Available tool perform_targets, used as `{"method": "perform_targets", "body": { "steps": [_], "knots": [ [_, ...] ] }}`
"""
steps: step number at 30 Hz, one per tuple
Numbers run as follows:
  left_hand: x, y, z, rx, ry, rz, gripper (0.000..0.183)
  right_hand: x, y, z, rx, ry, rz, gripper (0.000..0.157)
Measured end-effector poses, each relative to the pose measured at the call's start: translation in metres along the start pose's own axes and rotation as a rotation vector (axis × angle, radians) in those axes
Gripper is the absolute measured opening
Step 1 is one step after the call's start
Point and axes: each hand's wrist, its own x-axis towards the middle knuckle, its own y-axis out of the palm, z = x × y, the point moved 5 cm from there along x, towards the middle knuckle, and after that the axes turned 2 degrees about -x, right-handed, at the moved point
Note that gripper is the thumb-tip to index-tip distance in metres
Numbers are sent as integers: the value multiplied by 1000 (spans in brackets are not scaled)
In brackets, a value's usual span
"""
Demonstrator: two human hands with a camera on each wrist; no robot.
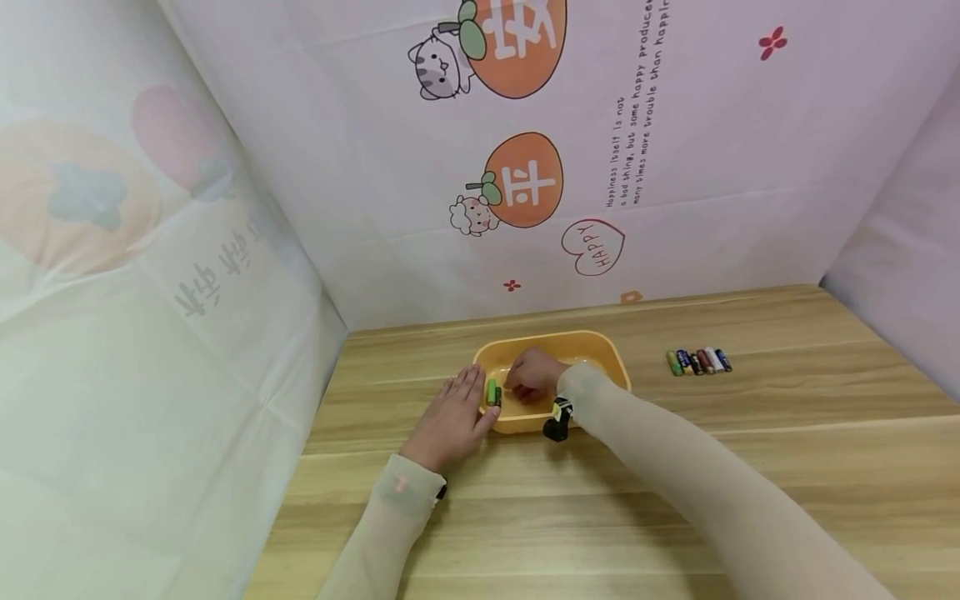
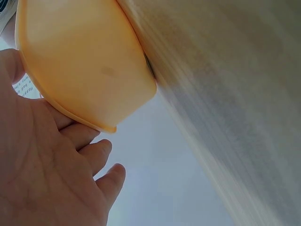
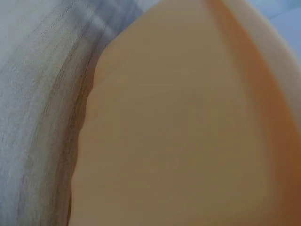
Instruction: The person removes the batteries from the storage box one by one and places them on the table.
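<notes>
An orange plastic tray [image 1: 517, 426] stands on the wooden table. At its left end, a green battery [image 1: 491, 392] and a dark battery [image 1: 498, 397] lie side by side inside. My left hand [image 1: 450, 421] rests against the tray's left rim with fingers extended; in the left wrist view its fingertips touch the rim from outside. Down inside the tray is my right hand [image 1: 534, 373], fingers bent, just right of the two batteries. Whatever its fingertips may hold is hidden. The tray's outer wall [image 3: 174, 117] fills most of the right wrist view.
A row of several batteries [image 1: 697, 362] in different colours lies on the table [image 1: 810, 358] to the right of the tray. Behind the table hangs a white printed cloth [image 1: 697, 242], and another cloth [image 1: 225, 400] borders the left side.
</notes>
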Motion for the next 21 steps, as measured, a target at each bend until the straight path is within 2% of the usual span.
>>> {"method": "perform_targets", "body": {
  "steps": [7, 13, 21],
  "knots": [
    [-1, 0, 0, 9, 6, -4, 77, 0, 0, 0, 8, -4, 5, 12],
    [0, 0, 0, -8, 11, -13, 69, 2, -1, 0, 1, -4, 11, 12],
    [0, 2, 2, 6, -10, 3, 71, 3, 3, 1, -11, 3, -9, 11]
  ]
}}
